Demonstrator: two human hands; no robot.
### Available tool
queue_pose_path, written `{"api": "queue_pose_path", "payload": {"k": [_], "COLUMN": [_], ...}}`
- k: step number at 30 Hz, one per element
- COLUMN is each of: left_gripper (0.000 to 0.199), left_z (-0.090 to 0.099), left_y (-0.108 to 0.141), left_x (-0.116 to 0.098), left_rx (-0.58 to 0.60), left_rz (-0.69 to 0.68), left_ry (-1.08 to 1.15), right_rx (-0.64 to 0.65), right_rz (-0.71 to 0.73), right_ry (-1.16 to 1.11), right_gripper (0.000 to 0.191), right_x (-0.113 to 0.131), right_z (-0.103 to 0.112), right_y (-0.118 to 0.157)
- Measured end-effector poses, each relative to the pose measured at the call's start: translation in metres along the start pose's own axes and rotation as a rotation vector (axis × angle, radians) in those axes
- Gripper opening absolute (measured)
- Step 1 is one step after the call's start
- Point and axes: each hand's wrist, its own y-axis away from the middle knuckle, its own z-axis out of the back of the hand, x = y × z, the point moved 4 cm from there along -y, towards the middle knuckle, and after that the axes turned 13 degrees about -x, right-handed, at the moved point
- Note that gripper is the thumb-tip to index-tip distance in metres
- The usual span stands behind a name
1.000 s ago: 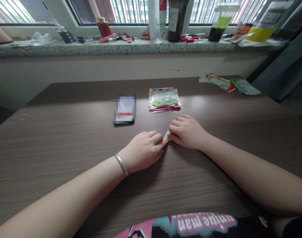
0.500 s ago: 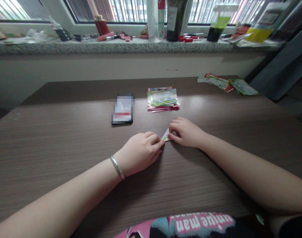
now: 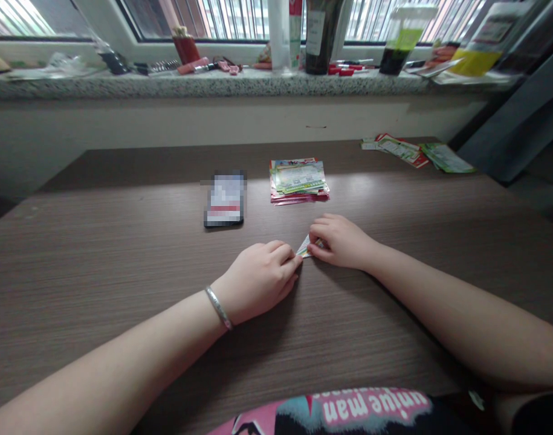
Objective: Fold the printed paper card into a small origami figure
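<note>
A small folded piece of printed paper [image 3: 304,248] lies on the brown table [image 3: 122,260], between my two hands. My left hand [image 3: 265,278], with a silver bracelet at the wrist, is closed and pinches the paper's left corner. On the paper's right part, the bent fingers of my right hand [image 3: 335,241] grip it, thumb and fingertips together, and cover much of it. Beyond the hands sits a stack of printed paper packets [image 3: 298,177]. To the left of that stack lies a phone [image 3: 225,199] with a blurred screen.
More printed papers [image 3: 403,151] lie spread at the table's back right. Behind the table, a stone windowsill [image 3: 240,84] carries bottles, a dark-and-green container [image 3: 396,48], a red cup [image 3: 184,48] and small items. A dark curtain [image 3: 516,121] hangs at the right.
My left hand and its bracelet have shifted very slightly to the right. My right hand stays almost still on the paper.
</note>
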Motion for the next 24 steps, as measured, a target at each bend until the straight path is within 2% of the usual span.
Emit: {"api": "queue_pose_path", "payload": {"k": [11,24], "left_gripper": [0.029,0.028], "left_z": [0.0038,0.0099], "left_y": [-0.0040,0.0004], "left_x": [-0.0033,0.0001], "left_rx": [0.079,0.107], "left_rz": [0.015,0.096], "left_ry": [-0.030,-0.006], "right_rx": [-0.018,-0.031], "right_rz": [0.010,-0.002], "right_ry": [0.012,0.003], "right_gripper": [0.019,0.020], "right_x": [-0.0001,-0.0002], "right_z": [-0.0022,0.0003], "right_y": [-0.0005,0.0009]}}
